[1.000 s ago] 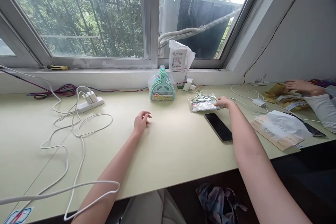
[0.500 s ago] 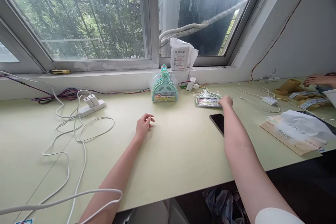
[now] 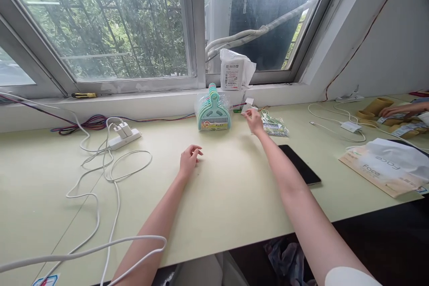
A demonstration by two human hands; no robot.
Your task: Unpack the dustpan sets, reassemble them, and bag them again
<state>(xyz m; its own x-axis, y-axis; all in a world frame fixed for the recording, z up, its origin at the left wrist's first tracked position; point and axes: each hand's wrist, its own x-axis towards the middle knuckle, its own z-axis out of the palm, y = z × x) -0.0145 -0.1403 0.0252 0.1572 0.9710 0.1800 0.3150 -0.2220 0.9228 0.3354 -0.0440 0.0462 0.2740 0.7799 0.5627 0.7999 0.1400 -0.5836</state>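
Two bare hands work at a pale yellow-green counter [image 3: 228,214] below a window. The right hand [image 3: 254,122] is between a standing stack of mint-fronted dustpan-and-brush sets [image 3: 214,112] and a wrapped dustpan-and-brush set [image 3: 276,127] lying on the counter to its right. Its fingers curl toward the thumb, tips close together; whether this grip pinches anything cannot be told at this angle. The left hand [image 3: 190,161] rests nearer the wearer, in front of the stack, its fingers loosely bent and apart, its grip holding nothing.

Handling, as judged: each set is best taken by its looped handle or firm rim, since slack film would probably slide under the fingertips. A light steadying touch from the left hand should keep the stack from toppling, and the right wrist does well to clear the white plug adapter [image 3: 248,103] and the black smartphone [image 3: 301,165].

Materials: the dustpans look like moulded plastic, fan-shaped, narrowing to a rounded handle pierced by a hole; a straight bristle row spans the front one above a printed yellow label. Handles behind it show other pastel tints. The film is clear, glossy and crinkled; the phone, a smooth flat slab.
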